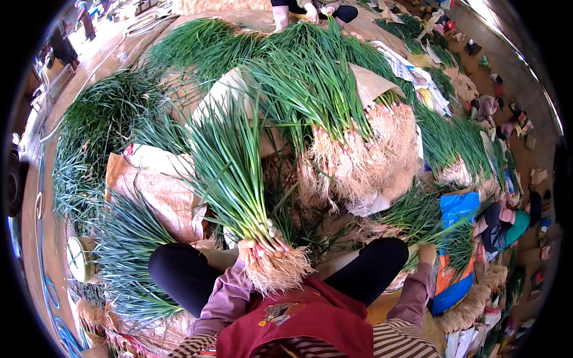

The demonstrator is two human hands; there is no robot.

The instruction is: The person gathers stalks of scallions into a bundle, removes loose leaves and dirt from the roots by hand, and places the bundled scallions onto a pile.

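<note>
Left hand [252, 249]: closing around the root end of a bundle of green onions [236, 173], gripping it just above the pale roots; the roots are hanging over the person's red apron [298, 322], and the green tops are fanning up and away toward the middle of the heap.

Right hand [427, 253]: reaching out past the right knee and touching loose green onions [418, 218] lying beside a blue and orange sack [456, 209]; whether its fingers are closing on any stalks cannot be told.

Large stacked pile of green onions [352, 137]: lying straight ahead on tan sacking [158, 185], white roots facing the person.

Further green onions [101, 119]: spreading toward the left edge of the floor.

Small scale [80, 258]: sitting near the left knee.

Another person [507, 221]: sitting at the right, working among more onions.
</note>
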